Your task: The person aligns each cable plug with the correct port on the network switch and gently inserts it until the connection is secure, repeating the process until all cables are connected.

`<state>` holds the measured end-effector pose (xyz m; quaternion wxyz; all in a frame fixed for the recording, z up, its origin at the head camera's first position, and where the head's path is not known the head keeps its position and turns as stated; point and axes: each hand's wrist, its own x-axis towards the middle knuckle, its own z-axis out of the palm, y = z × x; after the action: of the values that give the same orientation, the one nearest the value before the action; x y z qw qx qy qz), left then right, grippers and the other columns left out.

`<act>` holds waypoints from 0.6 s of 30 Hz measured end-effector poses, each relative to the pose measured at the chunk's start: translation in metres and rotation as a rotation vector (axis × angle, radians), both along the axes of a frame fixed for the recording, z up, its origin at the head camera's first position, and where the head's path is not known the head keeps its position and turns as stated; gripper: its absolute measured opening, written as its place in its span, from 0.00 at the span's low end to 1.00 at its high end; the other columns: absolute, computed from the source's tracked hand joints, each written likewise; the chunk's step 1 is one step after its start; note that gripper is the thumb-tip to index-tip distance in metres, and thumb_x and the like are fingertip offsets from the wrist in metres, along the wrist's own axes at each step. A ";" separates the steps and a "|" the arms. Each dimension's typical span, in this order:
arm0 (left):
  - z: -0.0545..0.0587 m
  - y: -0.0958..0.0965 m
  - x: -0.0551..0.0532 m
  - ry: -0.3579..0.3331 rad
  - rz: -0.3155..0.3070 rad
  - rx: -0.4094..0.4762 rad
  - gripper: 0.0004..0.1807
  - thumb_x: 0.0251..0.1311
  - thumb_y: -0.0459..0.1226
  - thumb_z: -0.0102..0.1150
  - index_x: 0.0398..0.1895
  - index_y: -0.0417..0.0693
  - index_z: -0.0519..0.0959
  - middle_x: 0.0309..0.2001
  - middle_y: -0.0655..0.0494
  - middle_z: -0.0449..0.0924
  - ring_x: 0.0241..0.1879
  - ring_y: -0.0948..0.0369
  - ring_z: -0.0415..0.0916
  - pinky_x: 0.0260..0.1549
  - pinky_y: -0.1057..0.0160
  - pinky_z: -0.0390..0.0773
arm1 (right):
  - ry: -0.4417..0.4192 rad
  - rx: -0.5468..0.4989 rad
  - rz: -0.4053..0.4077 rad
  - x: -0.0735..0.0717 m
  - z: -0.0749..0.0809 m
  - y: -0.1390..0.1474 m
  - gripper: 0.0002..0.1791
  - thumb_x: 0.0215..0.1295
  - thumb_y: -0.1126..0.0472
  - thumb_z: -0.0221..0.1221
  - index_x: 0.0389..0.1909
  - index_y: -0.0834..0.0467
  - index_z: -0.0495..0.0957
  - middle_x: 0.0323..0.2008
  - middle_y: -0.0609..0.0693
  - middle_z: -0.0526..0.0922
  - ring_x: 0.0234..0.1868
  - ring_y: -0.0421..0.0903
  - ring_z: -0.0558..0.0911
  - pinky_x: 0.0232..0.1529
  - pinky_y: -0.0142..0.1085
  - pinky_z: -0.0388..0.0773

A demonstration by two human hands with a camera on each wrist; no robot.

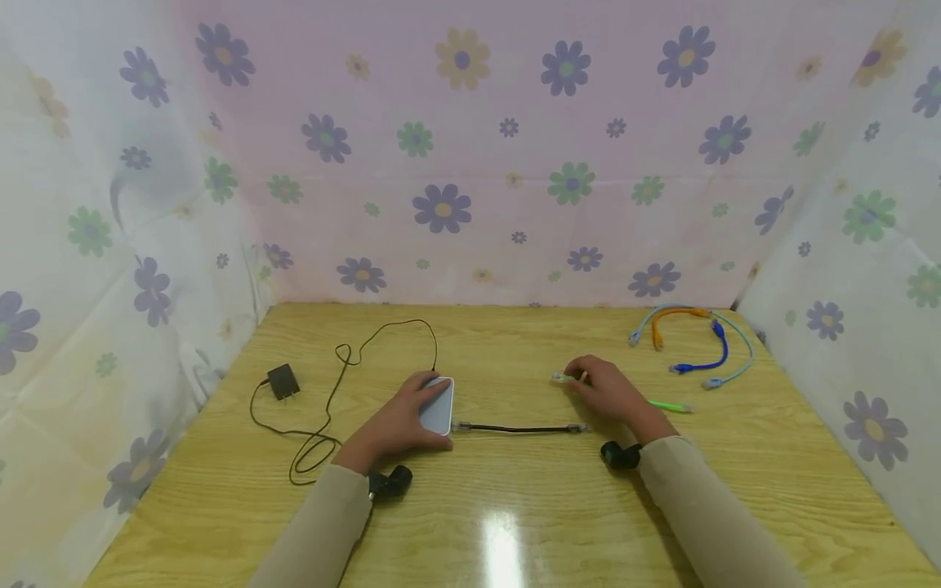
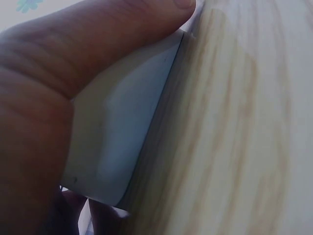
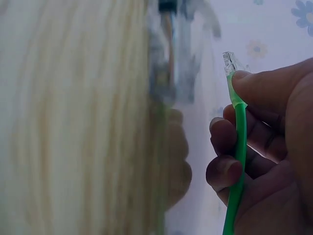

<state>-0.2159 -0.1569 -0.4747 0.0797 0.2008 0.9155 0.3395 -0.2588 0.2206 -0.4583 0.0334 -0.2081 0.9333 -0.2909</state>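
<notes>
My left hand (image 1: 400, 416) grips a small flat white network box (image 1: 438, 408) between thumb and fingers, down on the table. The thumb lies along the box's face (image 2: 127, 117) in the left wrist view. At the box's right side lies a short black Ethernet cable (image 1: 515, 429), one clear plug against the box; whether it is seated I cannot tell. My right hand (image 1: 606, 392) pinches a green Ethernet cable (image 3: 239, 137) just behind its clear plug (image 3: 234, 62). The cable runs back under the palm, and its other end (image 1: 672, 406) shows beyond the wrist.
A black power adapter (image 1: 283, 381) sits at the left, its thin looped cord (image 1: 345, 367) leading to the box's far edge. Orange (image 1: 657, 327), blue (image 1: 724, 351) and pale blue (image 1: 750, 347) Ethernet cables lie at the back right. Flowered cloth (image 1: 515, 163) surrounds the wooden table (image 1: 500, 482).
</notes>
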 end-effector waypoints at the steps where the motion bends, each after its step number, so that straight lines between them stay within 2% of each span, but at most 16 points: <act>1: 0.000 0.000 0.000 -0.003 0.002 -0.001 0.56 0.39 0.57 0.76 0.74 0.64 0.59 0.75 0.56 0.48 0.62 0.50 0.63 0.47 0.55 0.74 | -0.001 -0.007 0.008 0.000 0.001 -0.001 0.12 0.71 0.59 0.55 0.50 0.59 0.77 0.46 0.54 0.80 0.43 0.48 0.79 0.42 0.43 0.76; 11: 0.003 0.001 0.001 0.004 0.000 -0.012 0.56 0.39 0.57 0.76 0.74 0.62 0.59 0.75 0.53 0.48 0.64 0.48 0.62 0.48 0.53 0.74 | 0.016 -0.054 0.053 0.006 0.004 -0.014 0.11 0.71 0.60 0.54 0.50 0.59 0.77 0.45 0.54 0.80 0.43 0.48 0.79 0.42 0.43 0.77; 18: 0.003 0.001 0.002 -0.009 0.006 -0.004 0.56 0.39 0.57 0.77 0.74 0.62 0.60 0.75 0.54 0.49 0.63 0.48 0.62 0.48 0.54 0.74 | -0.023 -0.077 0.059 0.008 0.002 -0.023 0.11 0.72 0.59 0.53 0.50 0.58 0.77 0.45 0.53 0.80 0.43 0.48 0.79 0.42 0.42 0.77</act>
<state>-0.2139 -0.1557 -0.4721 0.0833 0.1961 0.9164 0.3388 -0.2503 0.1972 -0.4566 0.0447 -0.2334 0.9144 -0.3278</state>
